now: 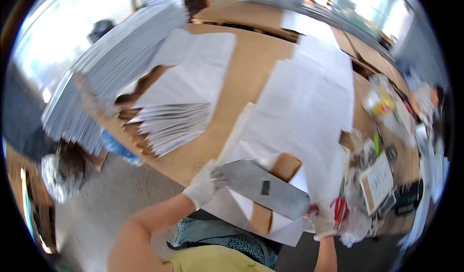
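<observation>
Gloved and closed around the left end of a grey metal plate [263, 187], the left hand [203, 187] pinches that end between thumb and fingers, while the right hand [325, 218], also in a white glove with red on it, grips the plate's right end; the picture is blurred there, so how far those fingers wrap cannot be told. The plate lies tilted across the near edge of the bench [251, 74], over large white sheets [304, 117] and a brown cardboard piece [285, 166] that shows from under them. Judging by this, the step in hand looks like pressing or squaring the paper with the plate, and the next move would call for both hands to keep it level and bear evenly. Toward the bench's far left corner stand tall stacks of grey-white sheets [116, 64], with a fanned pile of folded white papers [176, 122] just beside them. Along the right edge lie clear plastic bags, a yellow item and small tools [382, 141], too blurred to name. Beyond the bench, bright windows [357, 1] light the room; grey floor [111, 199] shows at lower left.
</observation>
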Demonstrator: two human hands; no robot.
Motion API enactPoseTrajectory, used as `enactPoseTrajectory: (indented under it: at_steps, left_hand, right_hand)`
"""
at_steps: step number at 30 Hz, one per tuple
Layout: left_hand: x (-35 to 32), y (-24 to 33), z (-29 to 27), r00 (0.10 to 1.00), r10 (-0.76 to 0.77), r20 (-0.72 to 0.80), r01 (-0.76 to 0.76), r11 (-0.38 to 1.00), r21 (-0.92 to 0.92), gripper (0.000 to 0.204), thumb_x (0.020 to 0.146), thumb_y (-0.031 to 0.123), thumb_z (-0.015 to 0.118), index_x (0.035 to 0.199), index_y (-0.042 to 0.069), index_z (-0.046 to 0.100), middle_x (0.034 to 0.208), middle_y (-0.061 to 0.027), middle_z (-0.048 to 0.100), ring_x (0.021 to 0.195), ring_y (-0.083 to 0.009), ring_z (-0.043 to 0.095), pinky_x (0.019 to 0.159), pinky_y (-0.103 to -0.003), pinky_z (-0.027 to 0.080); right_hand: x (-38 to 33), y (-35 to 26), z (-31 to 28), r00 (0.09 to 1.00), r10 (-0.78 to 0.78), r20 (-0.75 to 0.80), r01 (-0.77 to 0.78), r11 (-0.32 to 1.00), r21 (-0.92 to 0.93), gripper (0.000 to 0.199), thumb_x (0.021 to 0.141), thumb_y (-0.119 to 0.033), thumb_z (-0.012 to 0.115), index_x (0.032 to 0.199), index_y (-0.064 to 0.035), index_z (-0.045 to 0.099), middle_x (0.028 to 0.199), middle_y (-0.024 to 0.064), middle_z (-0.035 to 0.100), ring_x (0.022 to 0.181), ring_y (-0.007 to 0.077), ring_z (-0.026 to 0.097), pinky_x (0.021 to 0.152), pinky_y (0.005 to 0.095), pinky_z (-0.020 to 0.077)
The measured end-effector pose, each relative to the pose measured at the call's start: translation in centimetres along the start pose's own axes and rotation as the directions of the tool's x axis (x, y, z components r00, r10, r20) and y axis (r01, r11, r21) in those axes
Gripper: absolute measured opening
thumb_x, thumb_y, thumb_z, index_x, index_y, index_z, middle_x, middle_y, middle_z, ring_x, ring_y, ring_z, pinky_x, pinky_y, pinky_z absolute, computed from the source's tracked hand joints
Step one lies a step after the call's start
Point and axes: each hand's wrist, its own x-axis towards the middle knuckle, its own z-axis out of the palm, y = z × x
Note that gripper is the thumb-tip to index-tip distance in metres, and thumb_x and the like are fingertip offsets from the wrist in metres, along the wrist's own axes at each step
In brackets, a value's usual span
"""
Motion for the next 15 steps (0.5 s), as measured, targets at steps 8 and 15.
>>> enactPoseTrajectory:
  at_steps: [8, 15]
  left_hand:
    - [2.7, 2.7, 3.3, 0.998, 0.01, -0.067, 0.019, 0.905, 0.425, 0.042, 0.103, 0.044, 0.055, 0.112, 0.007, 0.072, 0.084, -0.0106, 0.071, 0.069, -0.0223, 0.069, 0.063, -0.039, 0.056]
    - [-0.9, 14.2, 6.5, 0.77, 0.638, 0.023, -0.492, 0.57, 0.658, 0.043, 0.1, 0.044, 0.063, 0.116, 0.006, 0.073, 0.091, -0.0173, 0.074, 0.085, -0.0336, 0.073, 0.082, -0.042, 0.058]
  right_hand:
    - [-1.3, -1.1, -0.2, 0.982, -0.024, 0.186, -0.042, 0.938, 0.343, 0.061, 0.063, -0.014, 0.099, 0.116, -0.0022, 0.07, 0.098, 0.01, 0.072, 0.088, 0.0182, 0.069, 0.075, 0.0336, 0.057]
    - [0.1, -2.4, 3.5, 0.973, 0.127, 0.191, -0.227, 0.633, 0.74, 0.032, 0.088, -0.004, 0.075, 0.119, -0.0002, 0.07, 0.1, 0.0031, 0.071, 0.081, 0.0128, 0.062, 0.07, 0.0283, 0.0505]
